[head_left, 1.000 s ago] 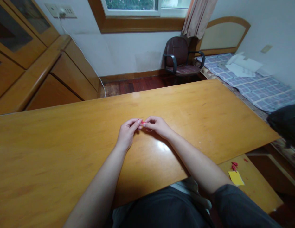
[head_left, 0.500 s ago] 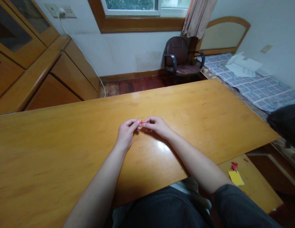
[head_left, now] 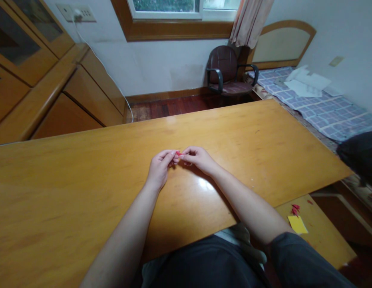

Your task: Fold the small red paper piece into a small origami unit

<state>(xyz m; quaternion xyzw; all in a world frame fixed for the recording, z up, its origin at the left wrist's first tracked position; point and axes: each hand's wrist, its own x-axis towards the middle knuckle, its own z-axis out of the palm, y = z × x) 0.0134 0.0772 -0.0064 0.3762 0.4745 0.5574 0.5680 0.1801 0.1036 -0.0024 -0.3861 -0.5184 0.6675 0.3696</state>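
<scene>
Both hands meet above the middle of the wooden table [head_left: 84,192], pinching a small red piece [head_left: 179,153] that looks like folded paper. My left hand [head_left: 159,167] has its thumb and forefinger closed on the left end. From the other side my right hand [head_left: 200,160] grips the right end, fingertips together. Most of the piece is hidden by the fingers, so its exact shape cannot be made out.
On a lower wooden surface [head_left: 326,236] at the right lie several small red pieces [head_left: 295,209] and a yellow paper square [head_left: 297,225]. A black bag [head_left: 359,156] sits beyond the table's right end. A brown armchair [head_left: 226,70] stands behind the table.
The fingertips have shifted slightly around the red piece, and a little more of it shows near the left thumb. Both arms stay in place.
</scene>
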